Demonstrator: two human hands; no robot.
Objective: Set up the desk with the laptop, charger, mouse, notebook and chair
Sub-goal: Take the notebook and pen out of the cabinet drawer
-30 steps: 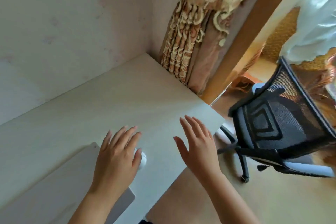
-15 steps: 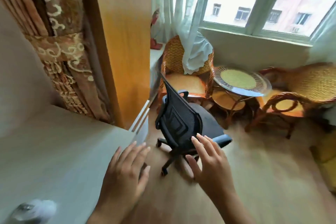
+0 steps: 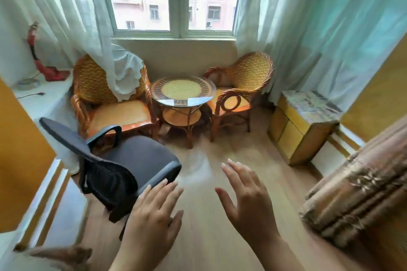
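Observation:
The black mesh office chair (image 3: 123,167) stands on the wooden floor at the lower left, its back toward me and its grey seat pointing to the window. My left hand (image 3: 154,215) hovers with fingers spread just in front of the chair's seat edge, holding nothing. My right hand (image 3: 246,200) is raised over the bare floor to the right, fingers apart and empty. The desk, laptop, charger, mouse and notebook are out of view.
Two wicker armchairs (image 3: 114,99) flank a round glass-topped wicker table (image 3: 182,92) under the window. A low yellow cabinet (image 3: 301,125) stands at the right wall. Patterned brown fabric (image 3: 356,193) fills the lower right. A white ledge (image 3: 44,99) runs along the left.
The view has swung right, away from the desk and mouse, toward the window and the office chair. Both hands left the desk and now hang open over the floor.

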